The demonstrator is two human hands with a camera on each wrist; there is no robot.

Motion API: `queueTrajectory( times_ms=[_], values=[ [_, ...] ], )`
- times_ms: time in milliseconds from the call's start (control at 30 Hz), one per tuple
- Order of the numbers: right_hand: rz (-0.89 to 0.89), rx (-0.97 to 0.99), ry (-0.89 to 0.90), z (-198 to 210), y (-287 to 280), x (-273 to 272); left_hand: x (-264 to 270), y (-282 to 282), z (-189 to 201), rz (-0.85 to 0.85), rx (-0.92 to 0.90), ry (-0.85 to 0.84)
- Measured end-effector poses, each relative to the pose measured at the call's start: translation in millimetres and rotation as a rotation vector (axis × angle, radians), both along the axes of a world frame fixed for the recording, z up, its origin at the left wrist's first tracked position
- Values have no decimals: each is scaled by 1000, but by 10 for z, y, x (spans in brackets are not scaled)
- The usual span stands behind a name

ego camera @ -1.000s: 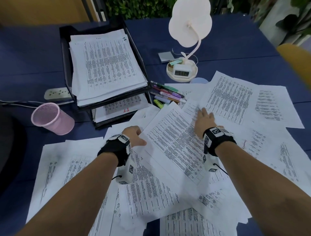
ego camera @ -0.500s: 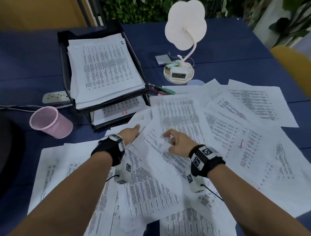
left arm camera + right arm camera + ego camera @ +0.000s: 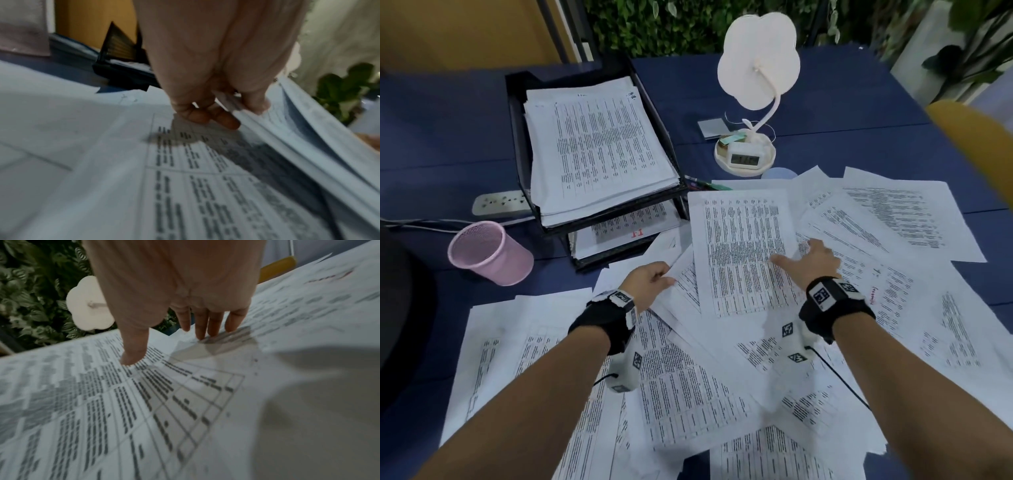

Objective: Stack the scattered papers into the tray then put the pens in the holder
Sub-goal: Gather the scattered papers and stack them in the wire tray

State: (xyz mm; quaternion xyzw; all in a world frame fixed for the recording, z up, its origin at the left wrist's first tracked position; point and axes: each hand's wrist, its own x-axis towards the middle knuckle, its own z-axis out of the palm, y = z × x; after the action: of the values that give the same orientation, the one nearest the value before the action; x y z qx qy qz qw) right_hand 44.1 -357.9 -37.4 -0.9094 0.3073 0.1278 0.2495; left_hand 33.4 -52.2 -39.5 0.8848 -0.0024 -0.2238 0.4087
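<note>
Papers point(image 3: 743, 253) lie long axis pointing away, left hand point(image 3: 650, 284) pinching their edge, right hand point(image 3: 815, 262) spread flat on top.

Printed papers point(image 3: 743, 250) lie scattered beside the black tray point(image 3: 517, 144) — already stacked; pink holder point(image 3: 489, 253) tilted.

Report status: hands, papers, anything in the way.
Left hand pinches gathered sheets; right hand flat on top sheet. Pens mostly buried under papers; holder empty.

We see our left hand point(image 3: 216, 68) pinching a sheaf of papers point(image 3: 304, 129) lifted toward three o'clock; the black tray point(image 3: 123, 65) sits at eleven o'clock.
</note>
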Motion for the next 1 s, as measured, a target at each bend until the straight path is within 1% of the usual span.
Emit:
queueTrajectory(
  times_ms=[67, 133, 200, 233, 300, 367, 433, 500, 567, 633, 700, 767, 833, 867, 933, 1000],
  values=[
    [-25, 80, -54, -4, -58, 34, -1, 24, 26, -3, -17, -36],
    [-36, 222, -116, 35, -73, 39, 43, 45, 73, -16, -37, -73],
    [-54, 389, -205, 64, -77, 44, 113, 55, 126, -71, -15, -111],
    [-62, 435, -255, 76, -76, 45, 150, 63, 154, -88, 4, -121],
    [-48, 410, -295, 91, -91, 56, 216, 100, 178, -74, 61, -132],
    [42, 331, -213, 139, -93, 45, 265, 157, 181, -23, 140, -108],
    [170, 260, -101, 168, -92, 24, 277, 192, 196, -20, 210, -83],
    [275, 231, -31, 190, -56, -6, 282, 221, 170, 11, 188, -43],
    [327, 231, -10, 169, -14, -22, 281, 229, 135, 83, 98, -8],
    [342, 250, -7, 154, 68, -55, 277, 224, 90, 174, -16, 34],
    [341, 291, -24, 138, 159, -86, 257, 202, 94, 221, -74, 73],
    [314, 321, -61, 131, 249, -111, 254, 168, 136, 121, 13, 60],
    [281, 344, -103, 150, 343, -138, 232, 142, 182, 8, 124, -2],
    [278, 349, -134, 138, 373, -138, 230, 139, 184, -21, 139, -48],
    [265, 361, -202, 142, 401, -137, 232, 161, 180, 0, 73, -83],
    [217, 383, -233, 154, 392, -148, 232, 177, 220, 30, -18, -73]
  ],
)
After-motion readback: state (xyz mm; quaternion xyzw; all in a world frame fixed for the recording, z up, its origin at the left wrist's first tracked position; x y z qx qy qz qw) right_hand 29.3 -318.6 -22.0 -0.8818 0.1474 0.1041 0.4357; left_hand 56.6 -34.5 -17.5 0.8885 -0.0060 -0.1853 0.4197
